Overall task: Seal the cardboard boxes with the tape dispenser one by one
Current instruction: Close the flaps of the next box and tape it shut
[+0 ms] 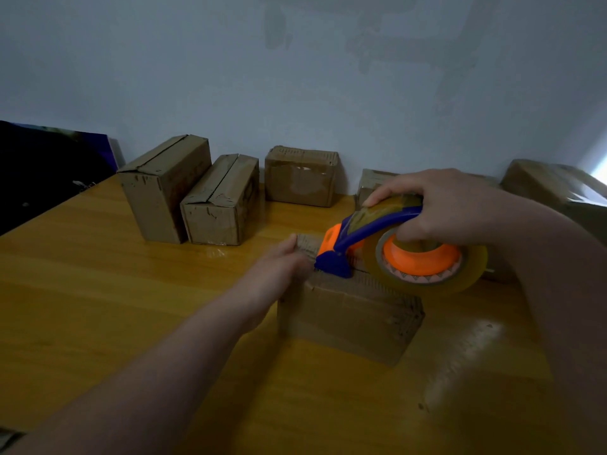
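Note:
A small cardboard box lies on the wooden table in front of me. My right hand grips a blue and orange tape dispenser with a roll of clear tape, its blue nose pressed on the box's top near the far left end. My left hand rests against the box's left end, fingers curled at the top edge beside the dispenser's nose.
Two tall cardboard boxes stand side by side at the back left, a third by the wall, more boxes at the back right. A dark object leans at the far left.

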`<state>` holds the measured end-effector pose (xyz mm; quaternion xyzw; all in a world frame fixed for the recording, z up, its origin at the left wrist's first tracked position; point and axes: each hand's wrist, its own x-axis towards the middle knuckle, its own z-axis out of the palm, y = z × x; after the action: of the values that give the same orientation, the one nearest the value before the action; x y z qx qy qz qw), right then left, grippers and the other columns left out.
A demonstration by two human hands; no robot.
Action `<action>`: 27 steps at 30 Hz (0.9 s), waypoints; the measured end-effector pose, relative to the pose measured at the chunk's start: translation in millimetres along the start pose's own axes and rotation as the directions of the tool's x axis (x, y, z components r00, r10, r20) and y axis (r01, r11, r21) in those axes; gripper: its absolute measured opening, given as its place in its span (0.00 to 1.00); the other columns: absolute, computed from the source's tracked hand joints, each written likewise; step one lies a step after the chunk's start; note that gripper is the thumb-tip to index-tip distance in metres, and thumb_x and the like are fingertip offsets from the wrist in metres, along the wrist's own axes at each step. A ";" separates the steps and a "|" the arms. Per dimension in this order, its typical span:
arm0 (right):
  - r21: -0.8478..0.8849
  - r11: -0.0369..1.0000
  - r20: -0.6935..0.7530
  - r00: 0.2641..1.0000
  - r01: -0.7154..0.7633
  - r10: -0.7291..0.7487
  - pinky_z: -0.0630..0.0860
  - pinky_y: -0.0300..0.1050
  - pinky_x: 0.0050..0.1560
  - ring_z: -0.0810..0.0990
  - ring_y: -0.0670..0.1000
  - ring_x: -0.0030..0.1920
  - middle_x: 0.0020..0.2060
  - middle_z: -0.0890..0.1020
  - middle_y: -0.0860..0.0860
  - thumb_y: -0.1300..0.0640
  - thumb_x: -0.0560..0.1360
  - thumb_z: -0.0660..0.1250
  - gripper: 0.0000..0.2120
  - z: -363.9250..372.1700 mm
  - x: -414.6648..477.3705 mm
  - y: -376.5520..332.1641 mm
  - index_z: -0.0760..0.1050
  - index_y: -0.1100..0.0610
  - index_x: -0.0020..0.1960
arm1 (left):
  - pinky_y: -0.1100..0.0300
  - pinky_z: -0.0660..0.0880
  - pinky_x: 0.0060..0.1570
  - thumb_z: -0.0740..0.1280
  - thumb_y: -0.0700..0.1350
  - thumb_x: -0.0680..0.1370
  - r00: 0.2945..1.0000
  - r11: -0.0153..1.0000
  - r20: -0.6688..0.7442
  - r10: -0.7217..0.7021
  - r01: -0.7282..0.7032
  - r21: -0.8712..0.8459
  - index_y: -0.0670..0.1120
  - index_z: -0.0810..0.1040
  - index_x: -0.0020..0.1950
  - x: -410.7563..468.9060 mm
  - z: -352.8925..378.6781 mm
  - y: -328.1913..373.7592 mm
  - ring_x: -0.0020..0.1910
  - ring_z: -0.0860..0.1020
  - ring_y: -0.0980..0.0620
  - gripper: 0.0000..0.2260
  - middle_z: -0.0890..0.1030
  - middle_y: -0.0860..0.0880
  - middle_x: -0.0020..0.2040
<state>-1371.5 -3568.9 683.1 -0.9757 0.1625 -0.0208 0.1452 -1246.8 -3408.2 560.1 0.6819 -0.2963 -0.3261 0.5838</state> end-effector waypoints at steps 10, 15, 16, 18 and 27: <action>0.014 1.000 -0.025 0.999 0.022 -0.022 0.71 0.43 0.36 0.76 0.50 0.39 0.41 0.78 0.48 0.57 0.69 0.72 0.21 2.7 1.7 3.2 0.74 0.36 0.56 | 0.64 0.70 0.50 0.63 0.49 0.78 0.987 0.983 0.069 -0.145 0.136 0.123 0.55 0.71 0.52 -9.4 -3.1 -1.8 0.50 0.73 0.57 0.04 0.75 0.55 0.50; 0.006 1.000 -0.041 0.999 0.014 -0.014 0.70 0.41 0.34 0.74 0.47 0.35 0.38 0.76 0.45 0.57 0.68 0.72 0.22 3.8 1.7 3.8 0.74 0.36 0.56 | 0.53 0.54 0.73 0.63 0.64 0.70 0.987 0.770 0.058 0.152 -0.155 0.619 0.49 0.46 0.78 3.9 -6.2 -1.0 0.76 0.50 0.54 0.44 0.49 0.54 0.78; 0.005 1.000 -0.044 0.999 0.010 -0.010 0.69 0.39 0.33 0.73 0.46 0.33 0.37 0.75 0.45 0.57 0.68 0.72 0.22 3.9 1.6 3.6 0.74 0.36 0.56 | 0.53 0.49 0.73 0.62 0.67 0.67 0.978 0.716 0.110 0.176 -0.204 0.668 0.50 0.44 0.78 6.6 -6.1 2.1 0.76 0.45 0.55 0.47 0.46 0.54 0.78; 0.002 1.000 -0.048 0.999 0.010 -0.010 0.67 0.38 0.32 0.72 0.45 0.32 0.36 0.75 0.45 0.57 0.68 0.72 0.22 3.3 0.8 2.8 0.74 0.37 0.56 | 0.53 0.47 0.72 0.60 0.68 0.66 0.964 0.630 0.211 0.163 -0.266 0.729 0.51 0.43 0.78 12.1 -5.9 7.6 0.76 0.41 0.55 0.48 0.45 0.54 0.78; -0.008 0.999 -0.061 0.997 -0.047 0.047 0.70 0.41 0.36 0.74 0.46 0.37 0.41 0.75 0.43 0.54 0.68 0.72 0.21 5.4 11.2 -9.4 0.75 0.37 0.56 | 0.51 0.41 0.71 0.61 0.66 0.70 0.908 0.494 0.413 0.074 -0.393 0.775 0.57 0.43 0.77 35.0 -28.5 18.2 0.73 0.36 0.56 0.42 0.44 0.54 0.79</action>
<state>-1357.5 -3562.5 680.6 -0.9712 0.1898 -0.0463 0.1361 -1203.2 -3421.1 577.6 0.7664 -0.5993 -0.1657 0.1613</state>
